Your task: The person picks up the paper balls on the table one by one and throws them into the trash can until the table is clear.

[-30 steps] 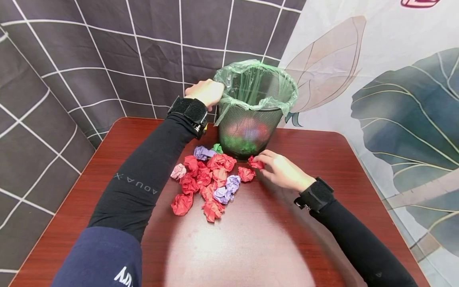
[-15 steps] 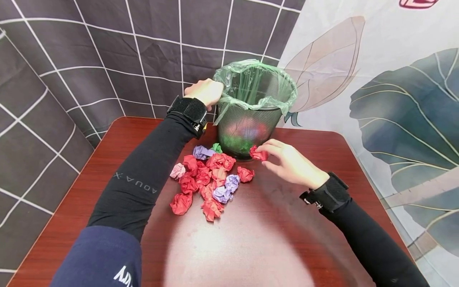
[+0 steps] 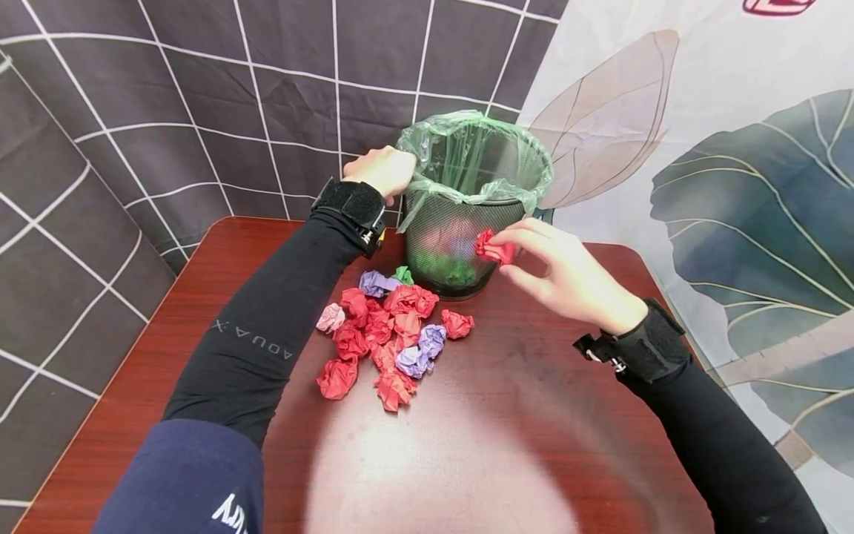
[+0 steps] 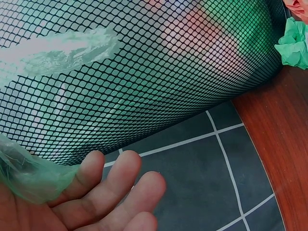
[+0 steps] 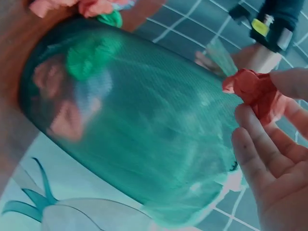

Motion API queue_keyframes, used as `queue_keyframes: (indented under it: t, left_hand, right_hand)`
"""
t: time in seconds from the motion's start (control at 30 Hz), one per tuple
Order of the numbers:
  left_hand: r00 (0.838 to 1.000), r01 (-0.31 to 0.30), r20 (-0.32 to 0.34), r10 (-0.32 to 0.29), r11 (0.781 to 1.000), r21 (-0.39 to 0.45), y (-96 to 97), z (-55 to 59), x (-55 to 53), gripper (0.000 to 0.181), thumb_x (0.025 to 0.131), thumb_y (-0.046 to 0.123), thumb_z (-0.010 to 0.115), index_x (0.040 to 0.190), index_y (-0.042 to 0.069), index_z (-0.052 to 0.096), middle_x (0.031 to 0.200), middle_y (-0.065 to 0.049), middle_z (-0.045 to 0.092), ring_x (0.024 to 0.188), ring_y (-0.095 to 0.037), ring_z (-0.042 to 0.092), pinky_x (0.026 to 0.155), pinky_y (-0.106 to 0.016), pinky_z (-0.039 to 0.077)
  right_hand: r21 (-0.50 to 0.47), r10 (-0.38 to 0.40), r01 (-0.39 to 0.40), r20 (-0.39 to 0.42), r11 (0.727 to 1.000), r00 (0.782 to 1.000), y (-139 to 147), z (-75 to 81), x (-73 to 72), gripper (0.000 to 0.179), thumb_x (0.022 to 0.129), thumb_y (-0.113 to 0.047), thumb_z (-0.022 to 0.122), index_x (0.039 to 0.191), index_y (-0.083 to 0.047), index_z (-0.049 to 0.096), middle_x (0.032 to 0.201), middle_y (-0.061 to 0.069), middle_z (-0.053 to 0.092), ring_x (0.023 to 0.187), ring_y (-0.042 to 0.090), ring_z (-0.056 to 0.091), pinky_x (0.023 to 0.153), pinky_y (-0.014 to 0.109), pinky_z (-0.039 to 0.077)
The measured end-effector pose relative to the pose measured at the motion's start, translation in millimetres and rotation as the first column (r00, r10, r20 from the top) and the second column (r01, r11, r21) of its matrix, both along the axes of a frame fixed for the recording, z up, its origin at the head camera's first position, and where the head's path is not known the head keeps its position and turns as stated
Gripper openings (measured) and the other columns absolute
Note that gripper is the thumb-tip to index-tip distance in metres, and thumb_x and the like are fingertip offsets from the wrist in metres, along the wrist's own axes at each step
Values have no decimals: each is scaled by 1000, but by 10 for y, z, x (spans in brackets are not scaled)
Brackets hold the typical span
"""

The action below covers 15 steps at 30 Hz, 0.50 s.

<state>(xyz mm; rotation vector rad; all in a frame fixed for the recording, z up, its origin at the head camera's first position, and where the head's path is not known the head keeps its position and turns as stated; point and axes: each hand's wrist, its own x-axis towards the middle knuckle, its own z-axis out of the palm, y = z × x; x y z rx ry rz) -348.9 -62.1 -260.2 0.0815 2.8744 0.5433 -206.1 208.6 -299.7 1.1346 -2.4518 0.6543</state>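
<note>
A black mesh waste bin (image 3: 460, 237) lined with a green plastic bag (image 3: 534, 167) stands at the back of the table, crumpled paper showing through its mesh. My left hand (image 3: 380, 174) grips the bin's rim and the bag at its left side; its fingers (image 4: 127, 173) curl along the outside in the left wrist view. In front of the bin, my right hand (image 3: 557, 271) pinches a crumpled red paper ball (image 3: 495, 247) above the table, below rim height. The right wrist view shows this red paper ball (image 5: 255, 94) between thumb and fingers.
Several crumpled paper balls lie heaped before the bin: red ones (image 3: 379, 326), purple ones (image 3: 422, 352), a pink one (image 3: 330, 318) and a green one (image 3: 403, 275). A single red ball (image 3: 457, 324) lies at the heap's right. Behind the table (image 3: 507, 445) hangs a gridded cloth (image 3: 287, 111).
My right hand has lifted the red paper ball from the table beside the bin's base, moving up and to the right. The left hand and the bin have stayed in place.
</note>
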Motion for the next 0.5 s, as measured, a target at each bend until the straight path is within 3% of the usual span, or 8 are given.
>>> queue_keyframes:
  t: [0.23, 0.5]
  left_hand:
    - [1000, 4, -13, -4, 1000, -4, 2, -12, 0, 30, 98, 34, 29, 95, 21, 55, 95, -6, 71, 66, -15, 68, 73, -43, 49]
    - [1000, 11, -17, -11, 1000, -6, 5, -20, 5, 30, 98, 34, 29, 97, 20, 56, 92, -5, 71, 71, -16, 69, 79, -46, 50]
  right_hand:
    - [-133, 1, -11, -75, 991, 997, -55, 287, -7, 40, 83, -1, 79, 120, -10, 70, 113, 4, 69, 95, 12, 61, 87, 20, 45]
    - [-124, -8, -7, -121, 992, 993, -50, 533, -127, 37, 85, -2, 76, 121, -6, 69, 113, 7, 70, 94, 11, 59, 85, 21, 45]
